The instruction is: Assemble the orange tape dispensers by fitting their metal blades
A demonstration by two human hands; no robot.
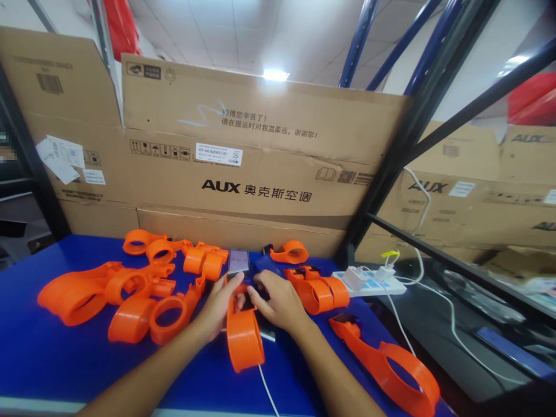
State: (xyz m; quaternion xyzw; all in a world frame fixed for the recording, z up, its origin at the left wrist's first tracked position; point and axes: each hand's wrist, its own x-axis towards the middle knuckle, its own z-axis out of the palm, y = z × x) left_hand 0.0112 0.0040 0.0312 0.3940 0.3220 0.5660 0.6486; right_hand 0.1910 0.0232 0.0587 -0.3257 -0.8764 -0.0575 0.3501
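In the middle of the blue table, my left hand (217,306) is closed around the upper end of an orange plastic piece (245,341) with a wide ring at its near end. My right hand (277,296) is bent over the same end, fingers curled against a dark part there. My own fingers hide much of that dark part. A white cable (268,389) runs from below the ring toward the front edge. Just beyond my left hand stands a phone (238,260) with a lit screen. A thin light-coloured strip shows beneath my right hand.
Several similar orange pieces (128,319) lie on the left of the blue table (56,359). More orange pieces (319,294) and a white power strip (371,282) with plugs are on the right. A cardboard wall (174,191) rises behind, beside a black frame post (386,174).
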